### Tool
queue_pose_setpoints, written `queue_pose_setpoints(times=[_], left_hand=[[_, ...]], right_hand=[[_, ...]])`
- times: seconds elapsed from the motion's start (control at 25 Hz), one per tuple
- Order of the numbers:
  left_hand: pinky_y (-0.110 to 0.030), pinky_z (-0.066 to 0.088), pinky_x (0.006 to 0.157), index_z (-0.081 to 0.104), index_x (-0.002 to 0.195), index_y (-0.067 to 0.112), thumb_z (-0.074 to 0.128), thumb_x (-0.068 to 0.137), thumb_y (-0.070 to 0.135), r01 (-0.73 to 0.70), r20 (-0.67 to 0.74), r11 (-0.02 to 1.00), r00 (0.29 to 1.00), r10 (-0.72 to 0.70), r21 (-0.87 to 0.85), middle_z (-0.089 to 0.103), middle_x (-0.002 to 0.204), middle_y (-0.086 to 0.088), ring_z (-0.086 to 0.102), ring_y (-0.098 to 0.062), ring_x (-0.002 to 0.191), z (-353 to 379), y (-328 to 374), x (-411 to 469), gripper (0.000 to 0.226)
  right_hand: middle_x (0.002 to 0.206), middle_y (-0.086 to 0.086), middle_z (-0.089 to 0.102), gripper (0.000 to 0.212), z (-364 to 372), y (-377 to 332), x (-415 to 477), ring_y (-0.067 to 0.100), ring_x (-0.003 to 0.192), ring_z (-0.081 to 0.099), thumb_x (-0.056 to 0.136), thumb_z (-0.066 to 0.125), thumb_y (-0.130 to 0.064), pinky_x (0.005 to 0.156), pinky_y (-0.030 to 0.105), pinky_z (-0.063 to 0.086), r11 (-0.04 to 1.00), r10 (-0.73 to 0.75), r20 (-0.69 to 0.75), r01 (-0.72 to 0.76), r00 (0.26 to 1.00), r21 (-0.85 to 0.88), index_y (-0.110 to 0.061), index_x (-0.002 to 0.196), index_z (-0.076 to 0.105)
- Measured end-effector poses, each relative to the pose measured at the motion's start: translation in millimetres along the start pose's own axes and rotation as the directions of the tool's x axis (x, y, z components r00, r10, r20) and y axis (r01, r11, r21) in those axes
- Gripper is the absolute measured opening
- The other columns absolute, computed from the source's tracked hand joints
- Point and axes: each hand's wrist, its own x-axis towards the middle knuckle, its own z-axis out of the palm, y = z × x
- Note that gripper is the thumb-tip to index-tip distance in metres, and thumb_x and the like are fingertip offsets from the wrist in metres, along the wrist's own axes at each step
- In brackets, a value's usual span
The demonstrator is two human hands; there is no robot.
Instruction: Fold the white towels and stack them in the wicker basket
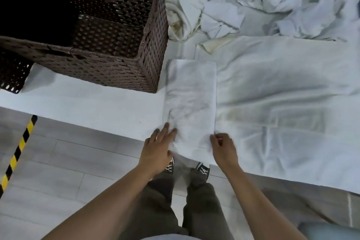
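This looked like a laundry workroom: yellow-black hazard tape crossed the grey floor lower left, white towels heaped upper right on a white table.

I count one folded towel on the table, at least one flat towel beside it, and crumpled towels behind, maybe three; I cannot separate them surely. One wicker basket, one smaller woven piece left of it. Two grips: left grip, right grip. Two shoes, one striped tape on the floor.
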Motion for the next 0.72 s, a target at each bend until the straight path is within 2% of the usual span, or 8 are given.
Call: queue_pose_setpoints(times=[0.08,0.16,0.24,0.32,0.4,0.48,0.6,0.72], left_hand=[[-0.046,0.022,0.120,0.009,0.157,0.040,0.052,0.097,0.026,-0.006,0.036,1.000,0.999,0.006,0.011,-0.010,0.167,0.011,0.008,-0.027,0.153,-4.6,-1.4,-0.3,0.076],[-0.045,0.023,0.119,0.013,0.157,0.038,0.053,0.096,0.028,-0.026,0.042,0.999,0.999,0.025,0.038,-0.004,0.168,0.008,0.010,-0.028,0.152,-11.6,-1.5,1.5,0.074],[-0.043,0.024,0.118,0.017,0.156,0.034,0.057,0.094,0.033,-0.068,-0.017,0.996,0.997,0.069,0.061,0.004,0.167,0.005,0.013,-0.027,0.152,-17.5,-0.3,1.7,0.074],[-0.042,0.024,0.118,0.012,0.158,0.033,0.063,0.091,0.042,-0.129,-0.085,0.990,0.987,0.134,0.057,0.004,0.167,0.005,0.011,-0.026,0.153,-21.8,3.8,-0.8,0.085],[-0.044,0.025,0.118,0.007,0.159,0.033,0.066,0.086,0.052,-0.174,-0.152,0.982,0.971,0.183,0.072,0.006,0.168,0.004,0.012,-0.026,0.153,-23.3,9.5,-3.1,0.096],[-0.046,0.030,0.116,0.012,0.159,0.031,0.069,0.081,0.055,-0.170,-0.230,0.981,0.955,0.187,0.090,0.018,0.166,0.000,0.021,-0.028,0.151,-25.4,16.7,-4.3,0.099],[-0.042,0.042,0.105,0.038,0.147,0.026,0.081,0.074,0.030,-0.162,-0.391,0.985,0.904,0.172,0.058,0.049,0.146,0.001,0.046,-0.026,0.134,-29.1,17.2,-5.0,0.085],[-0.037,0.046,0.095,0.058,0.129,0.026,0.080,0.071,0.010,-0.230,-0.470,0.972,0.864,0.180,-0.051,0.062,0.124,0.008,0.058,-0.021,0.117,-32.8,8.8,-2.1,0.063]], right_hand=[[0.088,0.001,0.066,0.026,4.0,-3.1,-7.0,0.010,0.074,0.058,0.100,0.056,-0.036,0.059,0.021,0.040,0.998,0.034,0.048,-0.037,0.998,0.048,-0.011,0.099,0.061],[0.087,0.007,0.067,0.024,5.6,-11.3,-11.9,0.021,0.074,0.061,0.096,0.061,-0.031,0.063,0.028,0.046,0.985,0.085,0.039,-0.090,0.996,0.147,-0.007,0.097,0.062],[0.091,0.010,0.071,0.021,2.4,-23.5,-19.1,0.023,0.072,0.066,0.092,0.069,-0.022,0.072,0.037,0.059,0.934,0.120,0.054,-0.131,0.991,0.331,-0.008,0.107,0.062],[0.090,0.014,0.072,0.036,-6.5,-37.2,-27.1,0.023,0.067,0.067,0.089,0.073,-0.015,0.079,0.041,0.063,0.853,0.108,0.074,-0.130,0.991,0.505,-0.018,0.121,0.057],[0.084,0.013,0.070,0.046,-14.7,-52.1,-35.4,0.022,0.065,0.064,0.089,0.071,-0.012,0.076,0.040,0.063,0.778,0.066,0.113,-0.122,0.991,0.616,-0.032,0.127,0.054],[0.083,0.011,0.066,0.042,-20.1,-64.7,-42.5,0.025,0.067,0.063,0.092,0.065,-0.007,0.072,0.037,0.061,0.699,0.022,0.173,-0.139,0.985,0.702,-0.033,0.124,0.062],[0.083,0.013,0.067,0.029,-26.8,-72.9,-49.0,0.034,0.074,0.069,0.094,0.059,-0.003,0.069,0.036,0.055,0.603,-0.013,0.230,-0.176,0.973,0.778,-0.019,0.112,0.074],[0.096,0.019,0.072,0.019,-34.7,-67.3,-46.1,0.036,0.078,0.072,0.093,0.059,-0.005,0.072,0.036,0.056,0.654,-0.016,0.201,-0.142,0.979,0.743,-0.008,0.102,0.076]])
